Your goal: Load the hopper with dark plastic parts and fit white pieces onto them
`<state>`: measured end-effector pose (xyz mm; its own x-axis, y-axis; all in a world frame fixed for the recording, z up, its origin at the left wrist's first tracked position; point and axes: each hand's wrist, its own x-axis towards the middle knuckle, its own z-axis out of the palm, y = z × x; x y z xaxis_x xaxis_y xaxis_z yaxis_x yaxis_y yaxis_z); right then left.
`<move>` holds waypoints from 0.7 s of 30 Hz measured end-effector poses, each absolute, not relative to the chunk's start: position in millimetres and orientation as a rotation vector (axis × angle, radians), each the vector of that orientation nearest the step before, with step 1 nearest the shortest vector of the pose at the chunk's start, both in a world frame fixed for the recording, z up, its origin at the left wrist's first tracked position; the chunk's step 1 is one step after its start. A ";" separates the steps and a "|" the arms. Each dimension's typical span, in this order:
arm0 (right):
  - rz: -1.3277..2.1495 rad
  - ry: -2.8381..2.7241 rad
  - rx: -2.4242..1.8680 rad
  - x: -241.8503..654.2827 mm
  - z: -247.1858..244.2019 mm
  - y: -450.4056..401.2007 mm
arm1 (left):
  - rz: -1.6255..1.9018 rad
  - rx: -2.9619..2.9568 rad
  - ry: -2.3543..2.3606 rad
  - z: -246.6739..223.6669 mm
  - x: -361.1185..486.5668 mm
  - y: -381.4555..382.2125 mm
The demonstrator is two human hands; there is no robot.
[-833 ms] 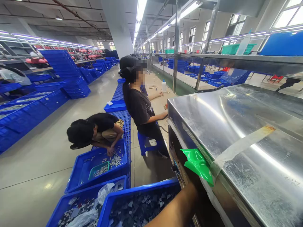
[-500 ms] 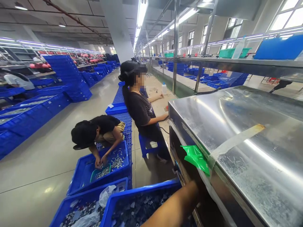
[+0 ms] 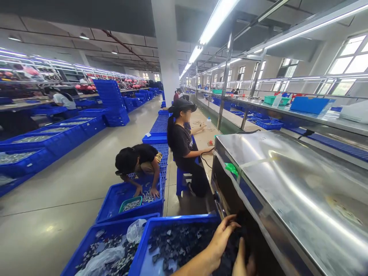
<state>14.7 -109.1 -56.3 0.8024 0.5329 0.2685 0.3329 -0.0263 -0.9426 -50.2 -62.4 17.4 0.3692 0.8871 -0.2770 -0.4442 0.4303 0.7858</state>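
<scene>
My left hand (image 3: 220,239) reaches over the right side of a blue bin (image 3: 140,245) of dark pieces (image 3: 184,242), beside the dark opening of a metal machine (image 3: 287,172). Its fingers are bent toward the opening, and whatever may be between them is hidden in shadow. Just right of it, at the bottom edge of the head view, my right hand (image 3: 243,260) is partly visible, dim and blurred among dark shapes; I cannot make out what it touches. A green sheet (image 3: 231,169) hangs at the machine's edge.
One person (image 3: 135,161) crouches with both hands in a blue bin holding a green basket (image 3: 130,204). Another person (image 3: 182,142) sits at the long bench (image 3: 205,153). A bin with plastic bags (image 3: 106,260) stands at lower left. A shelf (image 3: 316,115) runs behind the machine.
The view has shifted, with the machine's top lower in frame. Both my hands now show at the bin, where only one forearm showed before. The crouching person's hands have moved apart.
</scene>
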 end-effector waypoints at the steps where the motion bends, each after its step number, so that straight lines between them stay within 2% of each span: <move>1: 0.210 -0.653 -1.654 6.0 -56.6 -123.8 | 0.944 0.702 0.812 20.8 -62.4 -83.8; 6: 0.380 -0.532 -1.623 -40.5 -48.8 -249.2 | 0.881 0.787 1.071 20.1 -98.1 -205.7; 13: 0.252 -0.336 -1.725 -36.5 -61.8 -406.3 | 0.541 0.875 1.124 -13.1 -75.3 -343.8; 17: 0.117 -0.151 -1.781 8.8 -58.6 -445.2 | 0.462 0.925 0.961 -8.8 -17.5 -377.3; 21: -0.071 -0.156 -1.780 86.0 -40.9 -436.6 | 0.518 1.004 0.719 -2.4 66.6 -369.6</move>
<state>86.0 -436.6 -40.9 0.9889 0.0670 0.1329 0.1441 -0.2068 -0.9677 66.6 -369.6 -2.4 0.6623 0.6869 -0.2992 -0.0664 0.4516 0.8897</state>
